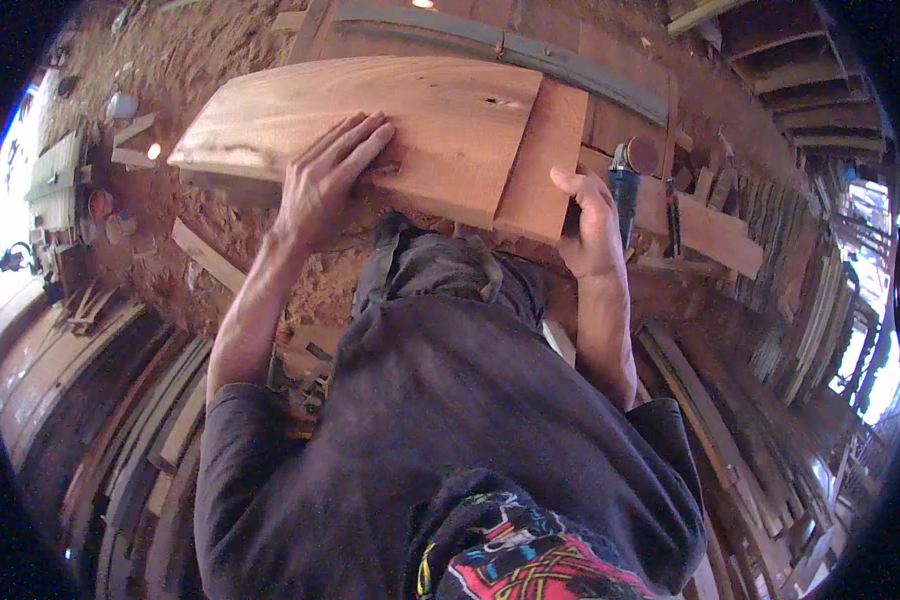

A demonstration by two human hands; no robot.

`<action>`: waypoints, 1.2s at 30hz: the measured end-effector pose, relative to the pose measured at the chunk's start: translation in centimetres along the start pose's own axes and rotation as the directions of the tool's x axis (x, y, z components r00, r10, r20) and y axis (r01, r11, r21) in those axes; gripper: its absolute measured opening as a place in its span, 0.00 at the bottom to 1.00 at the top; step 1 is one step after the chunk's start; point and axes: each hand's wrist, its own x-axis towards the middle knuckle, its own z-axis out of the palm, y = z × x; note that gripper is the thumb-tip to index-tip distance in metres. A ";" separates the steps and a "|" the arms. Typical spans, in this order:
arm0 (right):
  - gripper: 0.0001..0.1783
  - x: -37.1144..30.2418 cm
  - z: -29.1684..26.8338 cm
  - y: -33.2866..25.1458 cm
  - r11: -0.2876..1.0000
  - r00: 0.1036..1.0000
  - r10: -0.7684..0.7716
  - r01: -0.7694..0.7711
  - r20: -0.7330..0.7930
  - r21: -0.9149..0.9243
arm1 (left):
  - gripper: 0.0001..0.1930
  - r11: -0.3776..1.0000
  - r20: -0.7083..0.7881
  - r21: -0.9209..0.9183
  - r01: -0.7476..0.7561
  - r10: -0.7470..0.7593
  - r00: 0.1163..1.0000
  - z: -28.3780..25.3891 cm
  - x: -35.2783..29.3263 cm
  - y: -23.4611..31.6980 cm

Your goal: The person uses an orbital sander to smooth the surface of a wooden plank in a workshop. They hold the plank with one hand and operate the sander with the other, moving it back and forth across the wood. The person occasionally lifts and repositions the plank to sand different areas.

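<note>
Pale reddish wood makes up the broad slab point(440, 110), lying crosswise under the left hand point(338, 172), which rests open and flat toward its near edge. Light, even palm pressure should steady it best (splinters permitting). Past its right end shows a second board point(545, 165); by that is the right hand point(594, 225), fingers partly hidden, its grip impossible to tell. Just beside it is a disc power tool point(624, 195).

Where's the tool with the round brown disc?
In the head view, the tool is right of centre, just beside the right hand and past the right end of the large wooden piece.
</note>
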 end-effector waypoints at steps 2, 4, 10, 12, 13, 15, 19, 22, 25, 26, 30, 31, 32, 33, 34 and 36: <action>0.29 0.4 -1.1 0.2 0.992 0.997 0.074 -0.073 -0.003 0.101 | 0.39 0.999 0.084 -0.041 0.017 -0.014 0.996 -1.7 0.8 -0.2; 0.30 -0.4 -0.2 -0.5 0.996 0.993 0.061 -0.068 0.097 0.065 | 0.36 0.998 0.147 -0.046 0.050 -0.043 0.988 -2.6 1.5 -0.4; 0.32 0.1 0.7 -1.2 0.986 0.988 0.117 -0.127 0.103 0.104 | 0.30 0.993 0.241 -0.095 0.074 -0.049 0.969 -4.1 4.6 -2.4; 0.31 0.0 0.3 -0.7 0.987 0.986 0.103 -0.118 0.133 0.109 | 0.31 0.988 0.243 -0.143 0.055 -0.019 0.970 -4.0 5.1 -3.0; 0.30 0.0 0.3 -0.6 0.987 0.984 0.095 -0.112 0.147 0.113 | 0.32 0.984 0.247 -0.173 0.039 0.005 0.969 -3.6 5.1 -3.8; 0.29 0.0 0.4 -0.6 0.990 0.988 0.094 -0.106 0.123 0.090 | 0.33 0.982 0.244 -0.187 0.006 0.041 0.969 -3.3 5.4 -4.9; 0.28 0.0 1.3 -0.5 0.991 0.990 0.089 -0.099 0.113 0.085 | 0.33 0.982 0.231 -0.183 -0.035 0.077 0.970 -3.4 5.9 -5.2; 0.27 0.1 0.9 -0.1 0.986 0.993 0.078 -0.090 0.088 0.139 | 0.33 0.972 0.263 -0.237 -0.007 0.071 0.962 -2.8 6.4 -5.7; 0.26 0.1 0.7 0.1 0.983 0.992 0.084 -0.099 0.097 0.153 | 0.32 0.961 0.285 -0.275 0.010 0.071 0.956 -2.2 6.6 -6.2; 0.26 0.2 0.8 0.1 0.981 0.990 0.097 -0.113 0.104 0.159 | 0.32 0.959 0.286 -0.284 0.010 0.075 0.955 -2.1 6.7 -6.4; 0.27 0.7 0.4 0.0 0.965 0.985 0.125 -0.149 0.121 0.217 | 0.32 0.972 0.313 -0.237 0.003 0.074 0.947 -1.7 7.1 -6.6; 0.27 0.9 0.1 0.1 0.959 0.984 0.126 -0.153 0.123 0.240 | 0.32 0.971 0.311 -0.238 0.005 0.072 0.948 -1.5 7.1 -6.7; 0.28 1.1 -0.3 0.3 0.965 0.980 0.125 -0.156 0.153 0.210 | 0.32 0.972 0.310 -0.236 0.009 0.067 0.948 -1.5 7.0 -6.8; 0.30 1.2 -0.9 0.4 0.971 0.975 0.125 -0.158 0.183 0.178 | 0.32 0.970 0.315 -0.245 0.011 0.069 0.947 -1.4 7.0 -6.9; 0.31 1.3 -1.2 0.4 0.976 0.969 0.125 -0.158 0.212 0.147 | 0.32 0.967 0.319 -0.254 0.013 0.071 0.945 -1.2 7.0 -7.2; 0.30 0.8 0.0 0.0 0.967 0.975 0.133 -0.167 0.178 0.191 | 0.31 0.956 0.343 -0.285 0.064 0.039 0.938 -0.8 6.9 -7.2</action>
